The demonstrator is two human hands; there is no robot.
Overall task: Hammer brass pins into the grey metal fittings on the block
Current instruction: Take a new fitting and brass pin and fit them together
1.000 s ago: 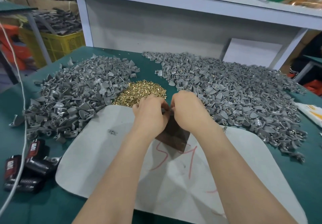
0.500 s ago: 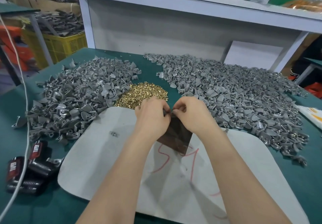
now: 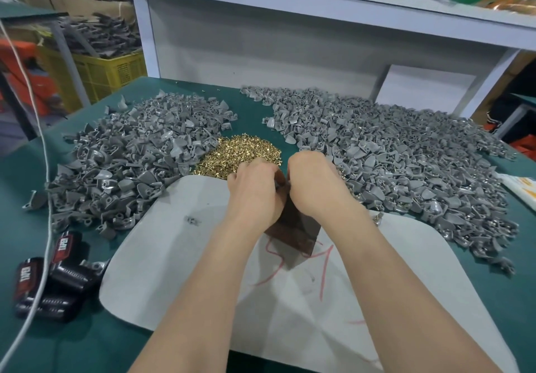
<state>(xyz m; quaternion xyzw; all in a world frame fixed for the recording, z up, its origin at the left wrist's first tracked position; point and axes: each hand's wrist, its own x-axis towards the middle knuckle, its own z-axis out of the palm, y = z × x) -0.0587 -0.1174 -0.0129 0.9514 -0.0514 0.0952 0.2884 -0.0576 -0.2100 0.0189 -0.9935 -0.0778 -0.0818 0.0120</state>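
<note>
A dark brown block (image 3: 293, 233) stands on a grey mat (image 3: 174, 256) in the middle of the green table. My left hand (image 3: 255, 195) and my right hand (image 3: 316, 187) meet over the block's far end. Their curled fingertips pinch something small there, which the hands hide. A heap of brass pins (image 3: 240, 155) lies just beyond the hands. Grey metal fittings are heaped in a left pile (image 3: 130, 163) and a larger right pile (image 3: 406, 163). No hammer is in view.
One loose fitting (image 3: 191, 220) lies on the mat to the left. Black and red battery packs (image 3: 49, 280) sit at the table's left edge, crossed by a white cable (image 3: 43, 169). A white shelf frame (image 3: 150, 39) stands behind, with a yellow crate (image 3: 107, 73) beyond it.
Both hands stay at the block's far end. The fingertips have drawn a little closer together; nothing else on the table has moved.
</note>
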